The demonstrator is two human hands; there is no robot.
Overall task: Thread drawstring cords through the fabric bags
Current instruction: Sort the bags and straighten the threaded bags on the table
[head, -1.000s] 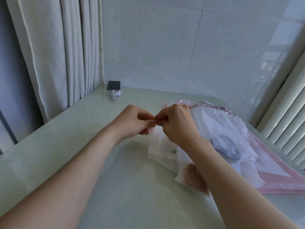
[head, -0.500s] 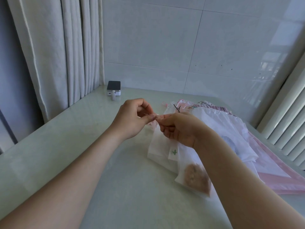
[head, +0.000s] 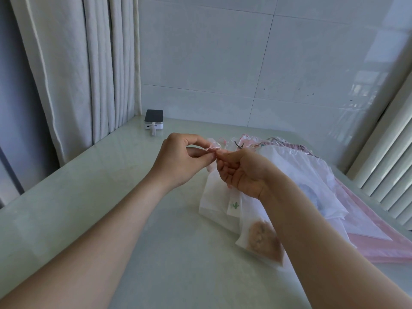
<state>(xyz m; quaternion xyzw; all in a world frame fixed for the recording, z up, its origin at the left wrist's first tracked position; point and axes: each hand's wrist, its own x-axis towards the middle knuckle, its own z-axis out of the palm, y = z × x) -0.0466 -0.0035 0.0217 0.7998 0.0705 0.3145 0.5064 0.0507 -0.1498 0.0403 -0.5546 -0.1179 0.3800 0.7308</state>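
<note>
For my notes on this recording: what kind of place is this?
Probably a home windowsill or counter: glossy wall tiles, a pale curtain, and a pile of fabric bags on a stone-like top.

1. A heap of thin white and pink fabric bags [head: 289, 175] lies on the pale glossy tabletop [head: 111, 208] — right of centre.
2. The small box-shaped device with a dark top [head: 153, 119] sits far back-left, beside the pleated curtain [head: 89, 63].
3. Both hands — left hand [head: 180, 161], right hand [head: 243, 170] — meet above the heap's near-left edge.

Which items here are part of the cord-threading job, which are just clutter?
In the job:
left hand
right hand
pink cord pinched between both
pile of fabric bags

Lying about:
small dark-topped white box by the curtain
</note>
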